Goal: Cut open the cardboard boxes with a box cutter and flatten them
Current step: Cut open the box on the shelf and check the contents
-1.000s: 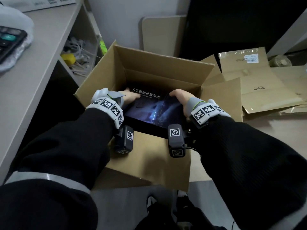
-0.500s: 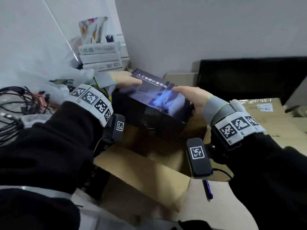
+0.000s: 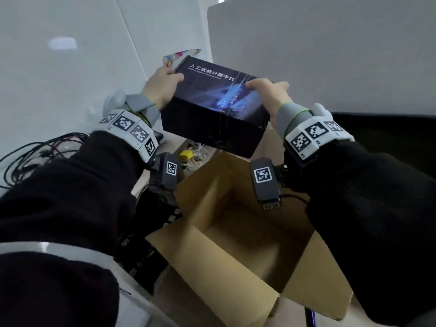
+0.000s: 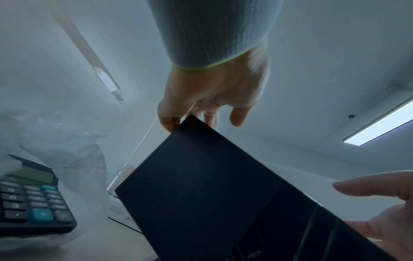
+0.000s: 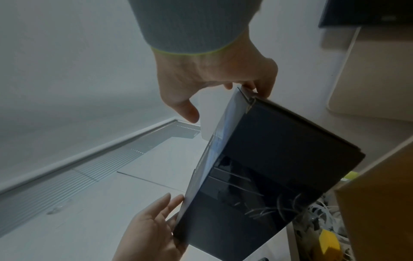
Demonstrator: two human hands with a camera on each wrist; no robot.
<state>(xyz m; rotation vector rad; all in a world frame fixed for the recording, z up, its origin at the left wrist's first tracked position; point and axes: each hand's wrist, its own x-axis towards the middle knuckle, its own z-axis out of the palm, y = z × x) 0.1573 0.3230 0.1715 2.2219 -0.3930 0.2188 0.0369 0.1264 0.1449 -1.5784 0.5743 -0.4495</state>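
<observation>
We cannot make out the fingertips behind the black product box [image 3: 212, 109], nor the floor of the open cardboard box [image 3: 238, 234] below it, which is in shadow with its right side cut off by the sleeve; no box cutter can be identified. The left hand [image 3: 162, 87] and right hand [image 3: 271, 95] each clasp one end of the black box, thumbs on its lid, holding it in the air above the cardboard box. Around it we note a calculator [image 4: 31, 203], tangled cables [image 3: 35, 152] at left and a white panel [image 3: 318, 55] behind.
</observation>
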